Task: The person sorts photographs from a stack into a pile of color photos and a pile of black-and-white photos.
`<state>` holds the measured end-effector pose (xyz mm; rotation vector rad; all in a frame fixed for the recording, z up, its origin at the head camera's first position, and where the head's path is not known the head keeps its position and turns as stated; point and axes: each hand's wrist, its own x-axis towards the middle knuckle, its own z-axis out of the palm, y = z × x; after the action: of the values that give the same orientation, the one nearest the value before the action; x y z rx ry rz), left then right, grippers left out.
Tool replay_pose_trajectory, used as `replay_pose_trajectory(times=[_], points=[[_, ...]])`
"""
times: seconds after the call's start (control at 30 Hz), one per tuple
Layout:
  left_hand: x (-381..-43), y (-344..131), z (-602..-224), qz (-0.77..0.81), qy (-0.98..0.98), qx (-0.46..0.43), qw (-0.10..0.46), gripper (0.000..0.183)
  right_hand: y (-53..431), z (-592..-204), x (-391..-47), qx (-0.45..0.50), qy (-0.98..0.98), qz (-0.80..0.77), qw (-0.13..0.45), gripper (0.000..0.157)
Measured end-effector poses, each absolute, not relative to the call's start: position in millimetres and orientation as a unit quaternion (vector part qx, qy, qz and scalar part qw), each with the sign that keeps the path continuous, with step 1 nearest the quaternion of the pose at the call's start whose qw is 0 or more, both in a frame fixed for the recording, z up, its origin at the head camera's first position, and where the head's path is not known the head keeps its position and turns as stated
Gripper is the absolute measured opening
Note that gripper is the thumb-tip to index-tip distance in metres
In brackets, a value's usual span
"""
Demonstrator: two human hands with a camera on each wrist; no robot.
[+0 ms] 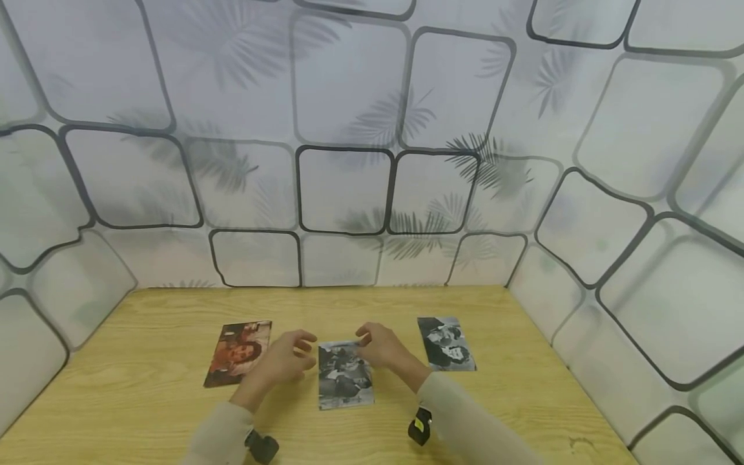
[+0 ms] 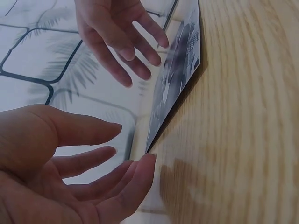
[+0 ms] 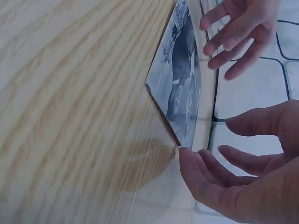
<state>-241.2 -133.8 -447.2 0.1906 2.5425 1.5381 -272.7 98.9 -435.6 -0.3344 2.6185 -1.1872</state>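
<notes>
A black-and-white photo print (image 1: 345,381) lies on the wooden table between the two hands. My left hand (image 1: 287,357) hovers at its left side, fingers loosely bent and thumb apart from them, with nothing in the grasp. At its upper right corner is my right hand (image 1: 379,344), fingers likewise relaxed and overlapping the print's edge in the head view. In the left wrist view the left little finger is right at a corner of the photo print (image 2: 175,70). The right wrist view has the right little finger at another corner of the photo print (image 3: 180,70).
A colour photo print (image 1: 239,352) lies to the left, partly behind the left hand. Another black-and-white photo print (image 1: 446,343) lies to the right. Patterned white fabric walls (image 1: 343,194) rise behind and beside the wooden table (image 1: 349,445). Dark wrist cameras hang below both sleeves.
</notes>
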Motion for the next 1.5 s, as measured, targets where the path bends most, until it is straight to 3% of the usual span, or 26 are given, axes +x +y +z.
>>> replay_pose_trajectory(times=[0.63,0.93,1.5], points=[[-235,-117,-447,0.507,0.856,0.039,0.09,0.047,111,-440,-266,-0.081,0.868,-0.462,0.162,0.047],[-231,-117,-448,0.527,0.844,0.042,0.086,0.052,110,-443,-267,-0.071,0.871,-0.46,0.159,0.028],[-233,-116,-448,0.508,0.858,0.048,0.066,0.051,111,-446,-266,-0.075,0.869,-0.464,0.156,0.038]])
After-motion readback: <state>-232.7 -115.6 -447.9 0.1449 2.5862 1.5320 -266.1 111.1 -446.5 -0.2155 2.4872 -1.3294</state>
